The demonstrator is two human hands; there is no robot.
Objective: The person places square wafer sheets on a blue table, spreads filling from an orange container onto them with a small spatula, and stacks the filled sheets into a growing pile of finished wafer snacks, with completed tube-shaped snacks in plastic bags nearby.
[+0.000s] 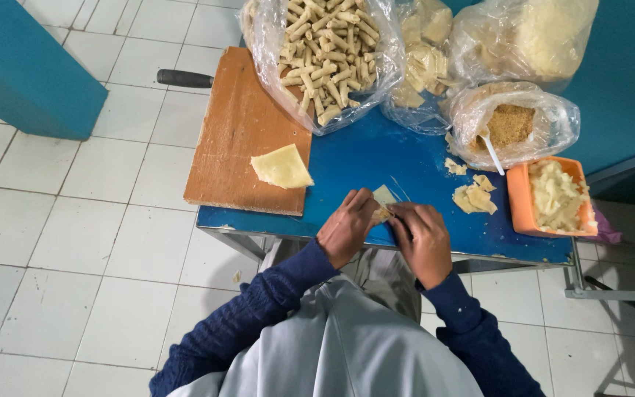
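While our left hand [347, 226] and right hand [422, 240] pinch a pale wrapper [384, 197] on the surface [376, 158], our fingers hide its filling.

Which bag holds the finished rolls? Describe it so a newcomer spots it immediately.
Start at the blue table and look to its far edge, right of the wooden board. The clear plastic bag there lies partly over the board's corner. Unlike the neighbouring bags of flat sheets or crumbs, it is full of short, pale, stick-shaped rolls.

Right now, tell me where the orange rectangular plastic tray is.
In the head view, the orange rectangular plastic tray sits at the blue table's right edge, below the bag of brown crumbs.
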